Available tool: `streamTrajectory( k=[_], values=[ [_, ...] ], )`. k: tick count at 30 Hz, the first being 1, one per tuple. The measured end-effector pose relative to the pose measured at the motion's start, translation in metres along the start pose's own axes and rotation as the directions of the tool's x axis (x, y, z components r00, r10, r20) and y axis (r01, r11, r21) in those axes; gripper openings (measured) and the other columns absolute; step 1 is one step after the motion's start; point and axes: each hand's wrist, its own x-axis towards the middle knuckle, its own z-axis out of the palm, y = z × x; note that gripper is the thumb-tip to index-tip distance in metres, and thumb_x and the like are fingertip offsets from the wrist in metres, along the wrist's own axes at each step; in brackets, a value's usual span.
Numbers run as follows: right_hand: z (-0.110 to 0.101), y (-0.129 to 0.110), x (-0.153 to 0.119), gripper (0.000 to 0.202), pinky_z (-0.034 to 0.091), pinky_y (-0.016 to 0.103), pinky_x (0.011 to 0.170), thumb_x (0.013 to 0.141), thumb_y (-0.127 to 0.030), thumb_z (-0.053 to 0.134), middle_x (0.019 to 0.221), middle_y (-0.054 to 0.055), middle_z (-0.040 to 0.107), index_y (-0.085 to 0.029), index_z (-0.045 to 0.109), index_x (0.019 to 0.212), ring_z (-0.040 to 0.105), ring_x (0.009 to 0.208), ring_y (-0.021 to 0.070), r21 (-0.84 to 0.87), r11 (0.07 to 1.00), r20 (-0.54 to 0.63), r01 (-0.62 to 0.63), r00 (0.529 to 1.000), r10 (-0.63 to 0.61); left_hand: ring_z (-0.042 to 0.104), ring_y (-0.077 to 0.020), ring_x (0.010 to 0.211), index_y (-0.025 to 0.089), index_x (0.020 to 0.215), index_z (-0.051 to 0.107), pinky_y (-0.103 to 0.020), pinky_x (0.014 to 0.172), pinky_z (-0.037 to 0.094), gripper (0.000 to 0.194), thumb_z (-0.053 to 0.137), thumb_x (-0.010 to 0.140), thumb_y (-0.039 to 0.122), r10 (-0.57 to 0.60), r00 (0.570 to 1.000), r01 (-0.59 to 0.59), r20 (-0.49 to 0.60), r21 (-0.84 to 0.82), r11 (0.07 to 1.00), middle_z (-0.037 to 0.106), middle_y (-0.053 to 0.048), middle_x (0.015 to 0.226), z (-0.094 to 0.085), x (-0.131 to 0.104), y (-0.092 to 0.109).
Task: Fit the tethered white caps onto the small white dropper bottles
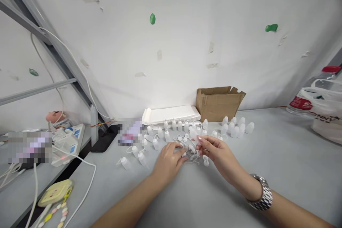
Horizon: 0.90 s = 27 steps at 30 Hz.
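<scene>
left hand point(169, 160): palm down, fingers bent onto the left edge of the tube pile, thumb and index close together; can't tell if anything is pinched
right hand point(220, 153): at the pile's right side, thumb and fingertips closed on a small translucent bottle point(193, 131)
tube pile point(193, 156): thin white tubes plus small caps, tangled, on the grey table point(288, 171) between the hands
capped bottles point(141, 158): loose spread left of and behind the pile, some upright, some tilted, several with thin dark tips
right cluster point(242, 130): more small white bottles, bunched just in front of the carton's right side and beyond
carton point(220, 108): brown cardboard, top open, by the wall
white stack point(171, 114): flat pieces, lying left of the carton
wristwatch point(263, 194): metal links, on the right wrist
far right: large clear bottle point(300, 103), red cap and label, next to a white plastic bag point(330, 114)
left side: power strip point(72, 146) with cables, yellow case point(55, 192) on a beaded strap point(64, 212); two things there pixelated, can't identify
</scene>
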Motion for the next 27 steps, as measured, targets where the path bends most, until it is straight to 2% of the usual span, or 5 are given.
streamTrajectory(
  k=[12,16,22,25,27],
  values=[
    [0.005,0.01,-0.004,0.037,0.042,0.026,0.06,0.071,-0.051,0.065,0.067,0.003,0.059,-0.015,0.064,0.072,0.052,0.059,0.0127,-0.102,0.994,0.031,-0.035,0.999,0.039,0.055,-0.0223,0.094,0.021,0.09,0.065,-0.039,0.083,0.047,0.014,0.055,0.081,0.016,-0.142,0.99,0.144,0.027,-0.119,0.982,0.06,-0.006,0.096,-0.007,-0.002,0.0],
    [0.004,0.014,-0.003,0.036,0.042,0.026,0.059,0.069,-0.05,0.067,0.066,0.002,0.06,-0.015,0.065,0.075,0.052,0.057,0.0121,-0.082,0.995,0.027,-0.061,0.998,0.063,0.054,-0.0239,0.095,0.02,0.095,0.064,-0.04,0.083,0.046,0.016,0.057,0.08,0.016,-0.199,0.978,0.204,0.066,-0.085,0.975,0.061,-0.007,0.098,-0.006,-0.004,0.001],
    [0.003,0.017,-0.002,0.036,0.042,0.026,0.059,0.07,-0.05,0.066,0.067,0.003,0.061,-0.015,0.065,0.077,0.052,0.058,0.0122,-0.087,0.995,0.027,-0.056,0.998,0.059,0.055,-0.0222,0.091,0.021,0.096,0.066,-0.037,0.081,0.046,0.022,0.053,0.081,0.011,-0.22,0.975,0.221,0.029,-0.108,0.969,0.062,-0.006,0.092,-0.004,-0.006,-0.002],
    [0.004,0.015,-0.004,0.037,0.043,0.027,0.06,0.069,-0.052,0.066,0.068,0.003,0.061,-0.015,0.065,0.077,0.053,0.058,0.0134,-0.113,0.992,0.018,-0.05,0.998,0.053,0.056,-0.0232,0.092,0.024,0.095,0.067,-0.04,0.083,0.044,0.021,0.053,0.081,0.015,-0.27,0.963,0.261,-0.02,-0.198,0.945,0.064,-0.006,0.093,-0.009,-0.006,-0.001],
    [0.005,0.011,-0.005,0.037,0.044,0.028,0.061,0.068,-0.052,0.066,0.065,0.003,0.061,-0.016,0.066,0.077,0.053,0.058,0.014,-0.139,0.989,-0.005,-0.042,0.999,0.042,0.058,-0.0225,0.091,0.024,0.094,0.067,-0.04,0.085,0.043,0.02,0.053,0.081,0.019,-0.345,0.938,0.314,-0.026,-0.355,0.88,0.065,-0.005,0.094,-0.015,-0.004,0.001]
  ],
)
